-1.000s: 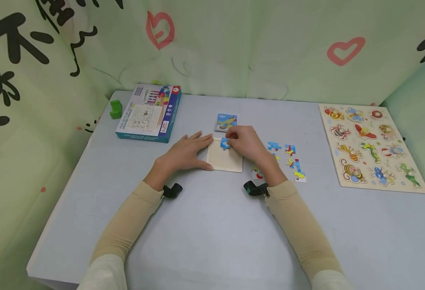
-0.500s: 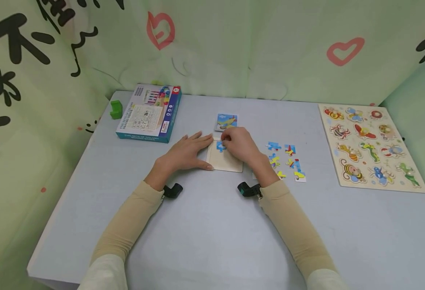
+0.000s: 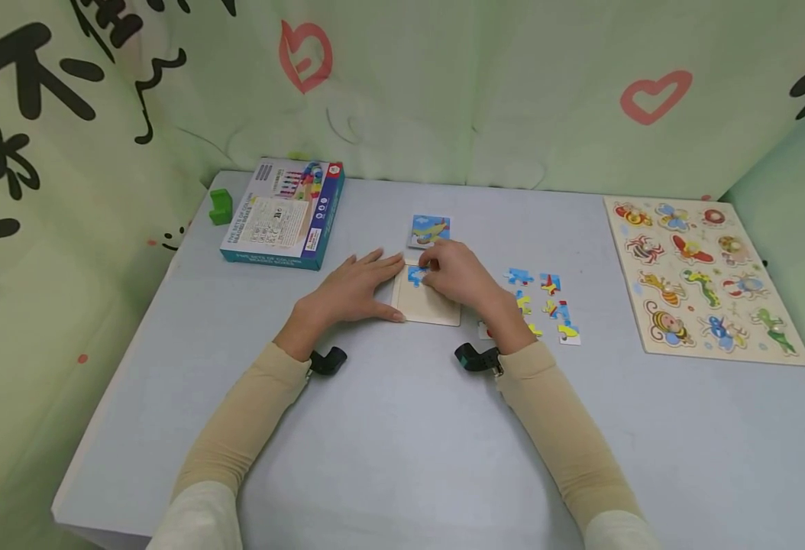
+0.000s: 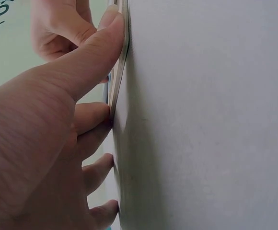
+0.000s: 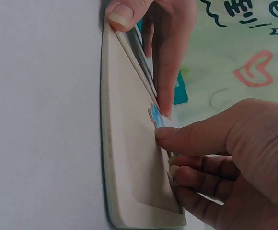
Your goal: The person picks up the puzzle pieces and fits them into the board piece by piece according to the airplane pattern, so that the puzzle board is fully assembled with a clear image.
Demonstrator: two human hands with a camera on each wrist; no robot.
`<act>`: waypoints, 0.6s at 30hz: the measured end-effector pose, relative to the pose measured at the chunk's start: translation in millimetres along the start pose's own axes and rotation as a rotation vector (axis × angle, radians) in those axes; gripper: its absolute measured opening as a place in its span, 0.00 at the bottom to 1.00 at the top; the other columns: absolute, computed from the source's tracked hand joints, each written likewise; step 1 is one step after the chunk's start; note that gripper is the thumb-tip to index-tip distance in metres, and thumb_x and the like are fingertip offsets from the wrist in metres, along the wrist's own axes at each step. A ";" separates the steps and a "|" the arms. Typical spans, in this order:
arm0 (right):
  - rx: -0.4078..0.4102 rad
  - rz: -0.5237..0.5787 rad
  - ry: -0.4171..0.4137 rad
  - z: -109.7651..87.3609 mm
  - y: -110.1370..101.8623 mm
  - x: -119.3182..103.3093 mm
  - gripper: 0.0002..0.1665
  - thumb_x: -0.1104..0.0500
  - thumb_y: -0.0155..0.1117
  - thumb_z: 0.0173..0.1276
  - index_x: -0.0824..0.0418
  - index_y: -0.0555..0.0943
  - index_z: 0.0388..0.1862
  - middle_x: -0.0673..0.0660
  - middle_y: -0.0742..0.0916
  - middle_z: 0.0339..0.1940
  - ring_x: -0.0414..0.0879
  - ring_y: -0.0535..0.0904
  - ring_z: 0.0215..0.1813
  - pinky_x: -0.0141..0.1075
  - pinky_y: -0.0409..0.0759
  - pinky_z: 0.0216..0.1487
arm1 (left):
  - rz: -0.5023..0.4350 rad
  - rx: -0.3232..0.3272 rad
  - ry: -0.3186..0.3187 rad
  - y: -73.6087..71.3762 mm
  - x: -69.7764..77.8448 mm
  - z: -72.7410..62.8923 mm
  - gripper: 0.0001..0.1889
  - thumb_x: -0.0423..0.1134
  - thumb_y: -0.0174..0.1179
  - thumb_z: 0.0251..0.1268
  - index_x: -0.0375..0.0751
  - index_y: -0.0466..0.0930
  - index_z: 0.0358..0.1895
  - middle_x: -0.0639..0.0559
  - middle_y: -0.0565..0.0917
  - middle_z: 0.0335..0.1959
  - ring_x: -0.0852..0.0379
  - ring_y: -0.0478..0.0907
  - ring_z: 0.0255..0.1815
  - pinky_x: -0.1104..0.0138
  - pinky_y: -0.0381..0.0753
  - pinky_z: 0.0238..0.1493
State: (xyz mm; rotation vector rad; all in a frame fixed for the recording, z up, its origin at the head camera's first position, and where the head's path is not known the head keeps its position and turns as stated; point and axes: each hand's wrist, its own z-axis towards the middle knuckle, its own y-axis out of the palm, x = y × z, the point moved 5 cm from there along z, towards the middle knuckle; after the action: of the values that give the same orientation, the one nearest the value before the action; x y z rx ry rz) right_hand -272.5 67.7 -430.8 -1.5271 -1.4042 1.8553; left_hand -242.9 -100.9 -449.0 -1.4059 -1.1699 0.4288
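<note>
A small wooden puzzle tray [image 3: 430, 309] lies mid-table. My left hand [image 3: 350, 294] rests at its left side with fingers spread; in the left wrist view, the thumb [image 4: 98, 48] presses on the tray's edge. Near the tray's upper left corner is a blue jigsaw piece [image 3: 415, 275]. My right hand [image 3: 467, 275] pinches this piece, its thumb [image 5: 170, 135] on the piece's near end in the right wrist view. Several other jigsaw pieces [image 3: 519, 276] lie to the right of the tray, some partly hidden by the right wrist.
Behind the tray sits a small picture card [image 3: 430, 229] with a yellow plane on blue. A boxed toy set [image 3: 282, 214] and a green block [image 3: 220, 207] are at the back left. A wooden board with insect pictures [image 3: 708, 283] lies at the right.
My right hand has shifted slightly left, bringing the blue piece closer to the tray's upper left corner. The left hand has stayed in place.
</note>
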 end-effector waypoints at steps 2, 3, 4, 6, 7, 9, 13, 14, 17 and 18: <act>0.010 0.002 0.011 0.6 1.2 0.4 0.13 0.64 0.63 0.65 0.64 0.86 0.47 0.57 0.82 0.35 0.50 0.73 0.37 0.38 0.72 0.38 | -0.004 0.001 0.003 -0.5 0.4 -0.1 0.55 0.72 0.63 0.53 0.53 0.49 0.80 0.60 0.52 0.82 0.48 0.41 0.84 0.41 0.43 0.80; 0.015 0.005 0.016 0.8 1.9 0.6 0.13 0.64 0.63 0.65 0.64 0.86 0.47 0.57 0.82 0.36 0.50 0.74 0.38 0.39 0.72 0.39 | -0.004 0.001 0.004 -0.8 0.6 -0.1 0.55 0.72 0.63 0.53 0.53 0.49 0.80 0.59 0.52 0.82 0.48 0.41 0.84 0.41 0.43 0.80; 0.019 0.008 0.020 1.2 2.7 0.8 0.13 0.63 0.64 0.65 0.63 0.86 0.47 0.57 0.82 0.37 0.50 0.74 0.38 0.39 0.73 0.39 | -0.005 0.001 0.004 -1.0 0.8 -0.1 0.55 0.72 0.63 0.52 0.53 0.49 0.80 0.59 0.52 0.82 0.48 0.41 0.84 0.41 0.43 0.80; 0.024 0.014 0.020 1.6 3.7 0.5 0.13 0.63 0.64 0.65 0.63 0.86 0.47 0.57 0.83 0.38 0.50 0.75 0.39 0.39 0.74 0.40 | -0.007 -0.001 0.005 -1.4 1.3 -0.2 0.55 0.72 0.63 0.53 0.53 0.50 0.80 0.59 0.52 0.82 0.48 0.41 0.84 0.41 0.43 0.80; 0.027 0.016 0.019 1.8 4.1 0.1 0.13 0.63 0.64 0.65 0.63 0.86 0.47 0.57 0.83 0.39 0.50 0.75 0.39 0.39 0.74 0.40 | -0.005 -0.001 0.004 -1.6 1.4 -0.1 0.55 0.72 0.63 0.52 0.53 0.50 0.80 0.59 0.52 0.82 0.48 0.41 0.84 0.41 0.43 0.80; 0.033 0.018 0.016 2.3 4.9 -0.8 0.13 0.62 0.64 0.65 0.63 0.86 0.46 0.57 0.83 0.39 0.50 0.75 0.39 0.39 0.74 0.40 | -0.005 -0.001 0.005 -1.8 1.7 0.0 0.55 0.72 0.63 0.53 0.53 0.50 0.80 0.59 0.52 0.82 0.48 0.41 0.84 0.41 0.43 0.80; 0.043 0.019 0.021 3.2 6.5 -1.7 0.13 0.62 0.65 0.65 0.63 0.86 0.46 0.56 0.83 0.39 0.49 0.76 0.39 0.39 0.75 0.40 | -0.001 -0.003 0.002 -1.3 1.2 0.5 0.55 0.72 0.63 0.52 0.53 0.50 0.80 0.59 0.52 0.82 0.48 0.41 0.84 0.41 0.42 0.80; 0.045 0.019 0.023 3.3 6.9 -1.6 0.13 0.62 0.65 0.65 0.63 0.87 0.46 0.56 0.83 0.39 0.49 0.76 0.39 0.39 0.76 0.40 | -0.001 -0.003 0.001 -1.1 1.1 0.5 0.55 0.72 0.63 0.52 0.53 0.50 0.80 0.59 0.52 0.82 0.48 0.41 0.84 0.41 0.42 0.80; 0.047 0.020 0.025 3.1 7.5 -2.1 0.12 0.61 0.66 0.65 0.63 0.87 0.46 0.56 0.83 0.39 0.49 0.76 0.40 0.40 0.76 0.41 | 0.000 -0.004 0.001 -0.6 0.3 0.4 0.55 0.72 0.63 0.52 0.54 0.50 0.80 0.59 0.52 0.82 0.48 0.41 0.84 0.41 0.42 0.81; 0.047 0.020 0.026 3.1 7.6 -2.3 0.12 0.61 0.66 0.65 0.62 0.86 0.46 0.56 0.83 0.39 0.49 0.76 0.40 0.40 0.76 0.41 | -0.003 -0.003 0.002 -0.5 0.2 0.2 0.55 0.72 0.63 0.52 0.54 0.50 0.80 0.59 0.52 0.82 0.48 0.41 0.84 0.41 0.42 0.80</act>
State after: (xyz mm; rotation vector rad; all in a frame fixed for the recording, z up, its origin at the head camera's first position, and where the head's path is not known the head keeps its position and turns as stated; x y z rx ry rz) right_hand -272.1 61.1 -436.3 -1.5420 -1.3287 1.8608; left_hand -243.2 -100.7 -448.5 -1.4070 -1.1709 0.4235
